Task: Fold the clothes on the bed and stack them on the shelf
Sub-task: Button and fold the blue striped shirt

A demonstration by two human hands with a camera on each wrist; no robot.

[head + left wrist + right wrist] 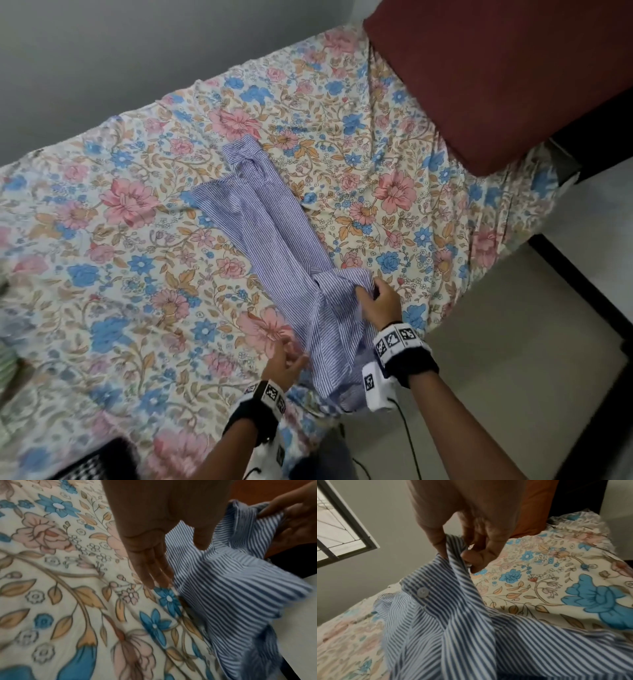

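On the floral bedsheet (144,240), near edge: right hand (378,305), thumb and fingers (476,559) pinching a buttoned edge of the blue-striped shirt (274,240); left hand (284,363), fingers straight and together, just beside the shirt's hem. Shirt lies lengthwise, partly folded. Maroon pillow (496,78) at bed's far end.

Bed (102,219): covered by a cream sheet printed with pink and blue flowers, wrinkled toward the 3 o'clock edge. Blue-and-white striped shirt (274,240) lies on it near centre, running from 11 o'clock to 5 o'clock, its near end hanging off the bed edge. Dark red pillow (496,75) sits at 1 o'clock. A black-and-white checked item (92,462) lies at 7 o'clock, only partly in view. Floor (513,377), pale, at 4 o'clock.
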